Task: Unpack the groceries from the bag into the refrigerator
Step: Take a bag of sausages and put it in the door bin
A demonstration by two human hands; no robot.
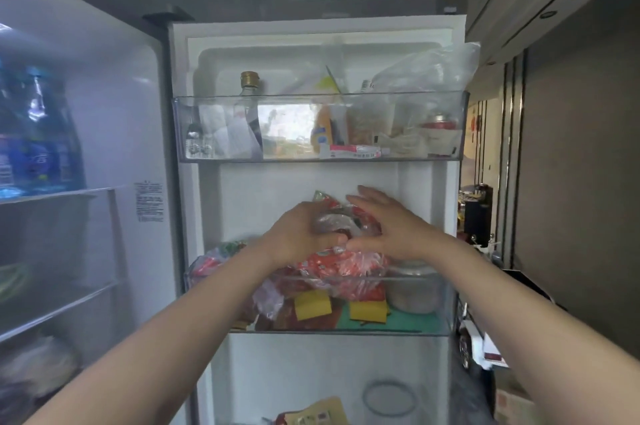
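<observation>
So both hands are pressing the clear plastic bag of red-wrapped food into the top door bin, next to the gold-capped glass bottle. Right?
Not quite. The head view shows both hands, left hand and right hand, on the clear plastic bag of red-wrapped food, but at the middle door bin, one level lower. The gold-capped glass bottle stands above in the top door bin, away from the bag.

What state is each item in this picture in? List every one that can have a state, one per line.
Fridge door: open.
Top door shelf: crowded.
Glass bottle: upright, capped.
Middle door shelf: piled above its rim.
Red packet: held over the middle shelf.
Left hand: gripping the packet.
Right hand: fingers spread, against the packet.
Jar: upright, lidded.
Blue bottles: standing upright.
</observation>
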